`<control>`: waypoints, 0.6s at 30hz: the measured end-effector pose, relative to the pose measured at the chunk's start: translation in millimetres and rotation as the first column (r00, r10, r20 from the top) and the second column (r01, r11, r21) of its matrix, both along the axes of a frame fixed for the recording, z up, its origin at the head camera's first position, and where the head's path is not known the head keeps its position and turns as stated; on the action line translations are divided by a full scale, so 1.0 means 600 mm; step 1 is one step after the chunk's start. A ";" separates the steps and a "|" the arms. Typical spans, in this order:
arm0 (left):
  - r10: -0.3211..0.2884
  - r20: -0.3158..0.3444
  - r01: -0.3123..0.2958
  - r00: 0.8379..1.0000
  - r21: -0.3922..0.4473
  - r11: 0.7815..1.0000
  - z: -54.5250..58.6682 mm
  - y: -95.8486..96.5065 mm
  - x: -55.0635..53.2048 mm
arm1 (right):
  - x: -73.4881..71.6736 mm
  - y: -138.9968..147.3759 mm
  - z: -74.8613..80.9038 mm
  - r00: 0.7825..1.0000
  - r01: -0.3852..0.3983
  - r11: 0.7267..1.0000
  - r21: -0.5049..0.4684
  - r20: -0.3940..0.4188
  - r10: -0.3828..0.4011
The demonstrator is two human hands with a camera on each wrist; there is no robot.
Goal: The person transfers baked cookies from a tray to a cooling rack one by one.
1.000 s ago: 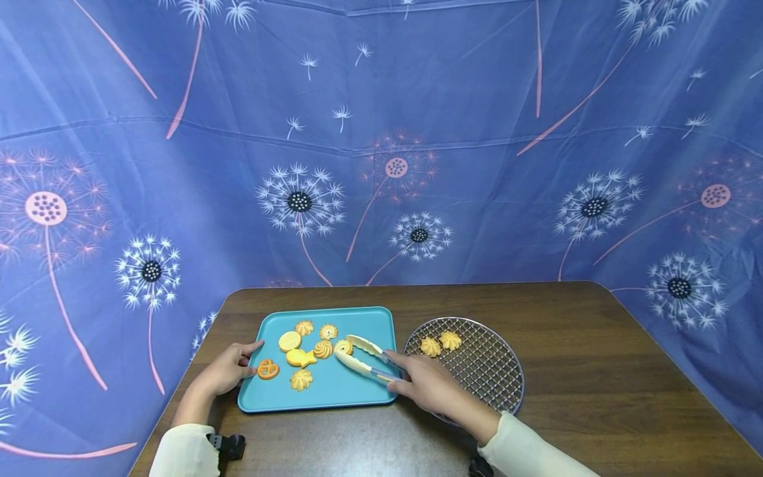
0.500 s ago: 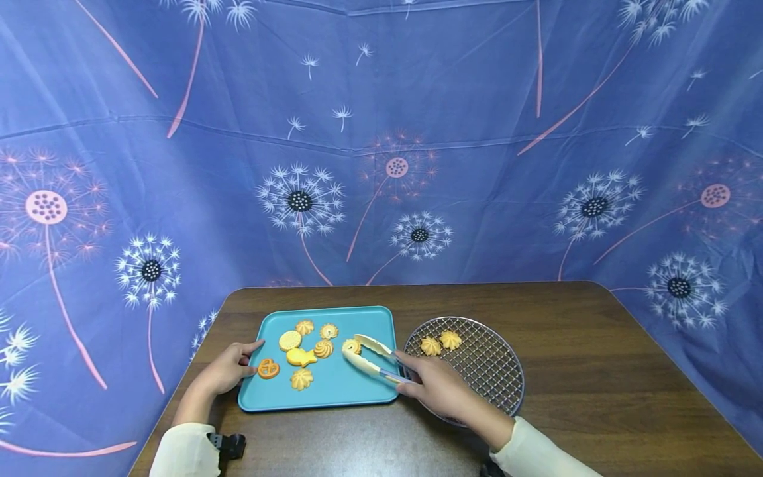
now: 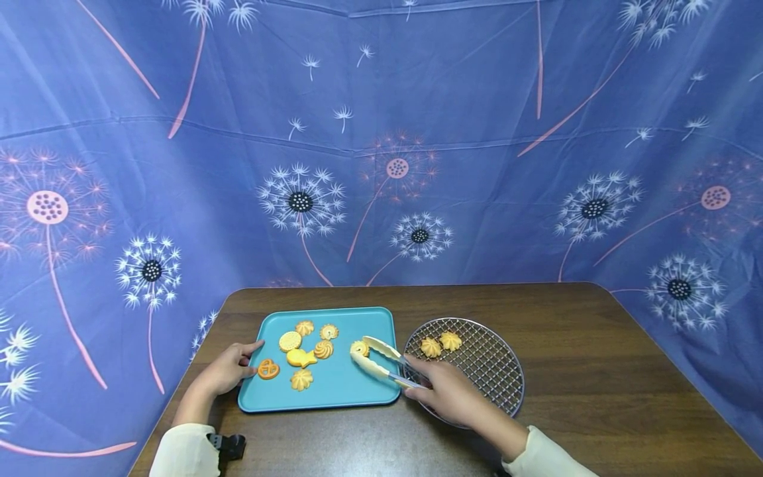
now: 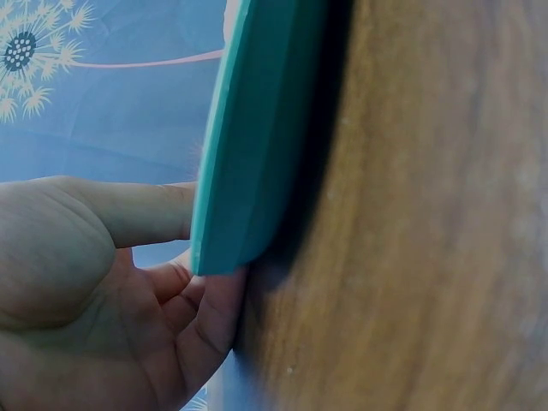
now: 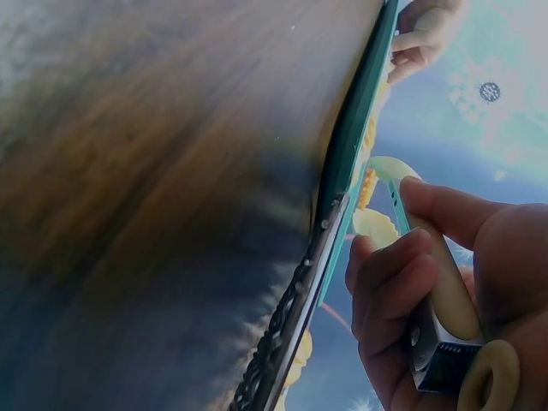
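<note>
My left hand [image 3: 226, 370] grips the left edge of a turquoise tray [image 3: 346, 391]; in the left wrist view the thumb lies at the rim and the curled fingers reach beneath it. With my right hand [image 3: 444, 391] I hold a pair of tongs [image 3: 377, 371], cream-tipped and with grey-blue arms. Between the tong tips is a round piped cookie [image 3: 359, 348], over the right part of the tray. Left of it lie several more cookies, among them a fish-shaped cookie [image 3: 301, 358], a swirled cookie [image 3: 323, 349], a round cookie [image 3: 289, 341] and a pretzel [image 3: 268, 369].
Right of the tray, a round wire rack [image 3: 485, 371] bears two flower-shaped cookies [image 3: 440, 343] at its upper left. My right forearm crosses the rack's front part. Both stand on a brown wooden table [image 3: 584, 371], with a blue dandelion-print cloth [image 3: 477, 165] hanging behind.
The tongs, with the piped cookie between their tips, have moved right, away from the swirled cookie beside it. My right hand has shifted right too; my left hand and the tray stay put.
</note>
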State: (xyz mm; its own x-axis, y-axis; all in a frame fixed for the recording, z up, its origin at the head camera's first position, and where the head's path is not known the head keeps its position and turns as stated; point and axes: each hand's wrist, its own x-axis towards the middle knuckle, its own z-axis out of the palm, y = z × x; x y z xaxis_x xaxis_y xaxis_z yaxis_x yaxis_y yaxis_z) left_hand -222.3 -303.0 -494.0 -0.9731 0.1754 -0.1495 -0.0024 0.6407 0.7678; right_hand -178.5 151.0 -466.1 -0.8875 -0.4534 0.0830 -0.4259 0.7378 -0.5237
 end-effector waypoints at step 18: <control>-0.015 -0.006 0.015 1.000 0.024 1.000 0.002 0.000 0.003 | 0.018 0.037 0.004 0.998 0.024 1.000 -0.009 -0.063 -0.024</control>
State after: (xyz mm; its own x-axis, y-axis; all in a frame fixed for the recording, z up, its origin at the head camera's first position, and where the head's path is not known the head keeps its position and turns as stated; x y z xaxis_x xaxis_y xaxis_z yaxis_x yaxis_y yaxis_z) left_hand -220.5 -302.9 -492.7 -0.9712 0.1931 -0.1397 0.0112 0.6223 0.7827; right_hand -167.8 173.3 -463.6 -0.8909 -0.4312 0.1428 -0.4405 0.7436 -0.5030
